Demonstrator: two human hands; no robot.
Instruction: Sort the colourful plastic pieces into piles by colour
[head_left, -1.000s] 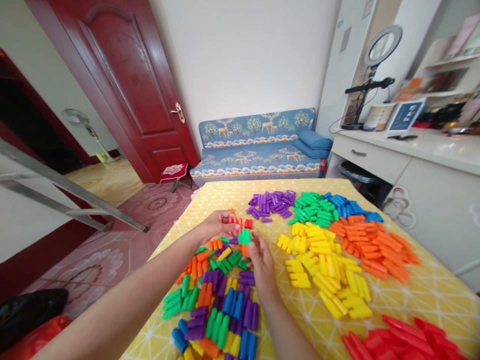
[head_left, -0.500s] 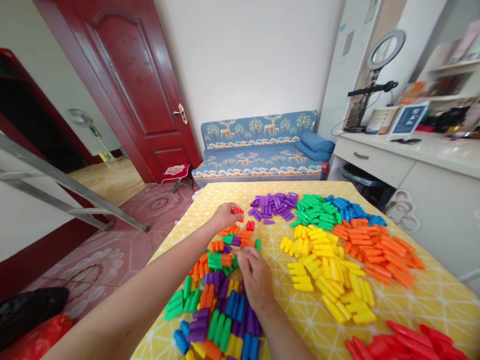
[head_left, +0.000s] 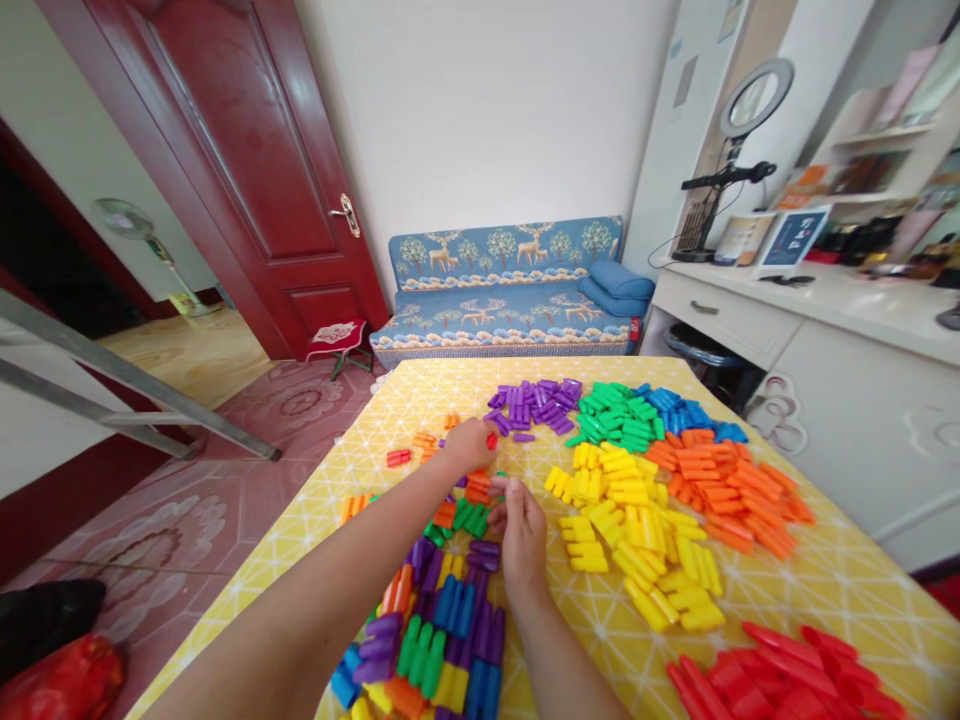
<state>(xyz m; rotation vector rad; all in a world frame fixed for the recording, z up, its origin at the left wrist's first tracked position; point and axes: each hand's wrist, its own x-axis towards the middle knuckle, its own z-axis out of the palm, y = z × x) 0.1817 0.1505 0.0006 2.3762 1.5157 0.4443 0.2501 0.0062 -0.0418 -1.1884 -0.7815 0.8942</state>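
My left hand point(head_left: 469, 446) is closed on a red plastic building block point(head_left: 491, 441), held just over the far part of a mixed-colour pile. My right hand point(head_left: 523, 540) rests at the right side of that pile, fingers apart, beside an orange block point(head_left: 478, 487) and a green block point(head_left: 471, 517); I see nothing held in it. The pile continues toward me with joined purple, blue point(head_left: 455, 605), green point(head_left: 421, 650) and yellow blocks. Another red block point(head_left: 399, 457) lies by itself left of my left hand. My left forearm covers part of the pile.
Sorted heaps of purple point(head_left: 532, 405), green point(head_left: 619, 415), blue point(head_left: 684, 408), yellow point(head_left: 637, 510), orange point(head_left: 731, 485) and red blocks point(head_left: 784, 675) lie on the yellow patterned tablecloth point(head_left: 600, 640). A blue sofa point(head_left: 502, 290) stands beyond the table, a white cabinet point(head_left: 847, 400) at right.
The red block that was in my left hand now lies farther left on the cloth. That hand has taken the second red block. My view has shifted slightly; my right hand stays beside the pile.
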